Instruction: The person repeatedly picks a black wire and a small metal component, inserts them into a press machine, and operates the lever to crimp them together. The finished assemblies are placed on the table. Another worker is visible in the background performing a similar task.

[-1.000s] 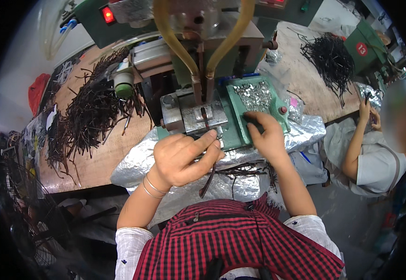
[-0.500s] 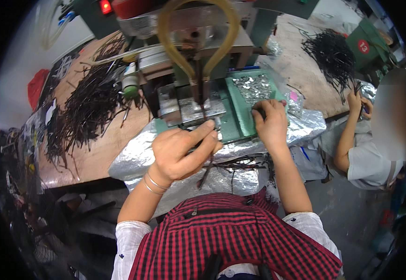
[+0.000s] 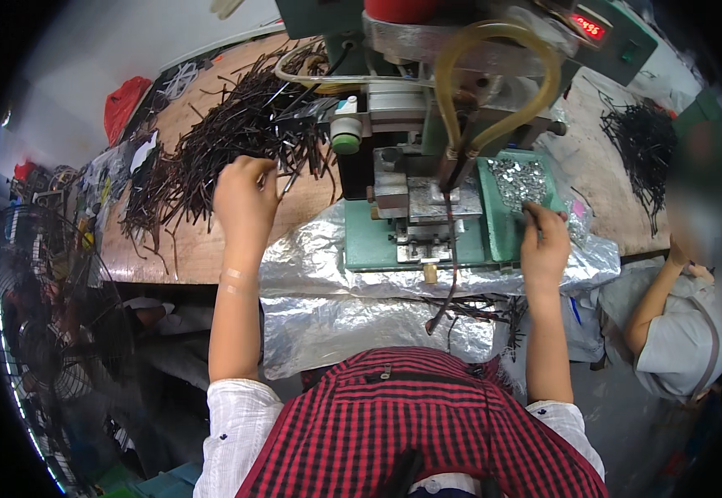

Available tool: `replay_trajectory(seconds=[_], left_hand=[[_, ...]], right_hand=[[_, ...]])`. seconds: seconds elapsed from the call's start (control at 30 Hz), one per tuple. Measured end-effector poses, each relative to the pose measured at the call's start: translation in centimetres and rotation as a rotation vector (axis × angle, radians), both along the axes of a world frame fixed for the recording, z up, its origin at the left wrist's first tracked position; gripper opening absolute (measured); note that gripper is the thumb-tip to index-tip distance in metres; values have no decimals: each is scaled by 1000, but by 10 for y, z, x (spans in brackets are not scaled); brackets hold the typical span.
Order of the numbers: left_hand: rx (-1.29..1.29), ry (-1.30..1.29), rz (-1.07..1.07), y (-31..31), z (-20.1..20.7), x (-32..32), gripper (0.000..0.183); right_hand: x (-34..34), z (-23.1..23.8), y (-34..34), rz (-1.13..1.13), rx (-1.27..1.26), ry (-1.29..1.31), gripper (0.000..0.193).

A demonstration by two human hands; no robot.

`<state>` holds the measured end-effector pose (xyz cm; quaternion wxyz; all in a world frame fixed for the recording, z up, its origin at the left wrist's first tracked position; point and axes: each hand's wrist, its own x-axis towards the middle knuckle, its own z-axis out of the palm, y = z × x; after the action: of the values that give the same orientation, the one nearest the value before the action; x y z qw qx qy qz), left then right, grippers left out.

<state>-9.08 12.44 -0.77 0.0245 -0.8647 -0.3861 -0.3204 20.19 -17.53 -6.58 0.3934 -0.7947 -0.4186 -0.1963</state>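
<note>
My left hand [image 3: 245, 197] is over the near edge of a heap of dark cables [image 3: 212, 141], with its fingers curled and thumb and forefinger close together. Whether a cable is pinched there cannot be made out. Beside the fingertips lies a pale cable tip. My right hand [image 3: 547, 241] is at the right side of a green tray [image 3: 500, 241], its fingers bent together near small silvery metal pieces [image 3: 519, 183]. What they hold, if anything, is too small to tell. Between my hands, a single dark cable [image 3: 452, 266] hangs from the press [image 3: 444, 199], touched by neither hand.
A looped yellowish tube [image 3: 553, 70] rises over the press. Silver foil sheeting [image 3: 311, 257] covers the table's front edge. A green-ended button box [image 3: 346, 137] is left of the press. Another person [image 3: 685, 332] sits at the right, near a second cable heap [image 3: 639, 149].
My left hand has left the press front and moved left to the cable heap. The dark cable now hangs alone at the press. My right hand stays by the tray. The view has shifted.
</note>
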Motion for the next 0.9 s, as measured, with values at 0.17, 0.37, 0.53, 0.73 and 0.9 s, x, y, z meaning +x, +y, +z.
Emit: replay_trajectory(seconds=[0.17,0.37,0.53,0.73,0.9], left_hand=[[-29,339,281,45,-90,34,17],[-181,271,169,39,-78,1,13],[-590,239,-41,16,-35,-38,11],[-981,-463,-367,-6,-55,-1,11],[-732,-678,-434,-70,-15,29,22]], right_hand=[[-5,-1,-9,-86,-21,49,10],[-13,2,-50,-139,94,364,14],[-38,52,-16,203,159,491,13],[-52,68,68,348,358,437,30],[-77,67,74,375,525,733,45]])
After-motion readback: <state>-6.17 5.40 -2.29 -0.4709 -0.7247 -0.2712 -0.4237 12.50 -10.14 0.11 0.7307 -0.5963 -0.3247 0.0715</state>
